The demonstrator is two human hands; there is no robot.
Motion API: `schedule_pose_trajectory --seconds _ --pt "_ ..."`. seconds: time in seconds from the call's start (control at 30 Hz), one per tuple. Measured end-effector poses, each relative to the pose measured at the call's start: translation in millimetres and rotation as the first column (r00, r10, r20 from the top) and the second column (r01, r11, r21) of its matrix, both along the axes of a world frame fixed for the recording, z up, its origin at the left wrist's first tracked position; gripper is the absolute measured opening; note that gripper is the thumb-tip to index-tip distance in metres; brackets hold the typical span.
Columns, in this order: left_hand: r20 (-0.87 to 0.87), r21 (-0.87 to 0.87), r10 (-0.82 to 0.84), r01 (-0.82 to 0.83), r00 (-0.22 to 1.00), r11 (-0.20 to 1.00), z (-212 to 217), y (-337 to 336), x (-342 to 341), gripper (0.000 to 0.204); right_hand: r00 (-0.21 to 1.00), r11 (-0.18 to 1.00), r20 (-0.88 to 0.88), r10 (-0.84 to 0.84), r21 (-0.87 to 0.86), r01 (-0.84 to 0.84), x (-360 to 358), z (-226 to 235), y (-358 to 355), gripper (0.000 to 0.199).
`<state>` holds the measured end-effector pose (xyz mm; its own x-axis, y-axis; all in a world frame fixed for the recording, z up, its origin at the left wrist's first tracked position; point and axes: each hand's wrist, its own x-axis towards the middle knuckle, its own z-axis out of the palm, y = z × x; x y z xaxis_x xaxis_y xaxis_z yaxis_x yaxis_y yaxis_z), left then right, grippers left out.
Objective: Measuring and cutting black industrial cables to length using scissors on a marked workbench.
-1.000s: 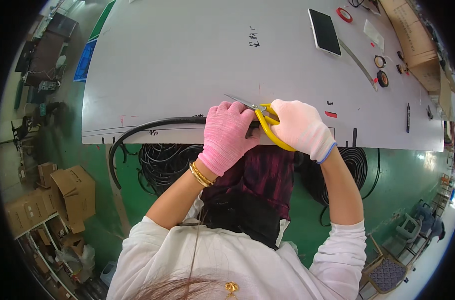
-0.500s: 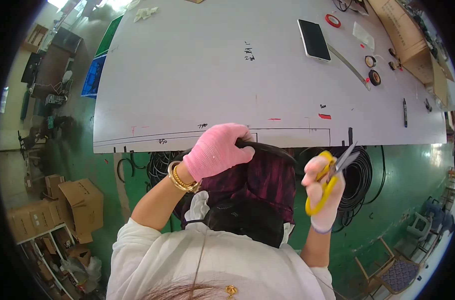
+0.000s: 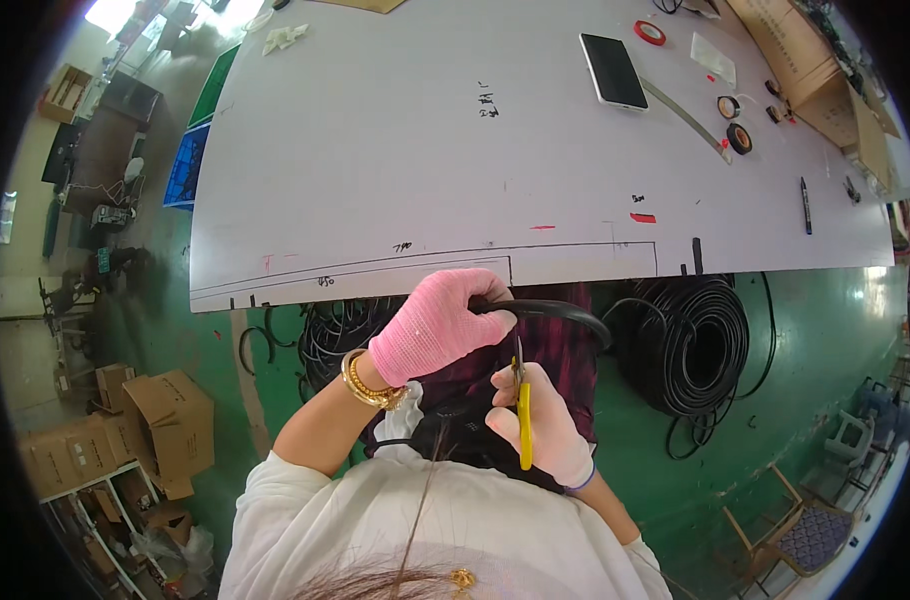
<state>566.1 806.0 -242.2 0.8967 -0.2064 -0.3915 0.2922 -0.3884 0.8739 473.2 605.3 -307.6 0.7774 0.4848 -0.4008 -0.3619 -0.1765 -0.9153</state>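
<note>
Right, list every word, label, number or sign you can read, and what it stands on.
Wording isn't copied here.
Black handwritten characters: middle of the pale grey flat tabletop.
Black handwritten number: near its front edge.
Second black number: further left, closer to that edge.
Third black number, blurred: right side, above a red rectangular mark.
Red strokes: left side, unreadable.
Brown cardboard boxes, upper right and lower left: print unreadably small.

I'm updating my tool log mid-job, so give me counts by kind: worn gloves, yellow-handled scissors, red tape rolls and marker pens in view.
Worn gloves: 2
Yellow-handled scissors: 1
Red tape roll: 1
Marker pen: 1
Total: 5
</note>
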Motion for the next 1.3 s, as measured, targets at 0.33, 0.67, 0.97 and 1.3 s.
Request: schedule_pose_trajectory --seconds 0.33,0.67,0.97,1.3 --pt "0.047 0.026 -0.023 0.021 0.999 0.999 -6.7 3.1 -8.9 0.012 0.996 0.996 0.033 -0.085 0.017 0.084 -1.0 -1.5 5.6 0.056" --pt "0.008 -0.003 -0.049 0.049 0.999 0.999 -3.6 0.4 -10.4 0.012 0.996 0.996 0.052 -0.071 -0.053 0.074 5.0 0.3 11.3 0.049" --pt "0.026 -0.02 -0.043 0.044 0.999 0.999 -5.6 2.2 -10.4 0.013 0.975 0.985 0.172 -0.139 -0.076 0.154 2.3 0.3 18.2 0.041" --pt "0.021 -0.017 -0.047 0.047 0.999 0.999 -9.7 3.2 -9.9 0.012 0.955 0.971 0.251 -0.16 -0.132 0.197 -1.3 -7.0 21.9 0.043"
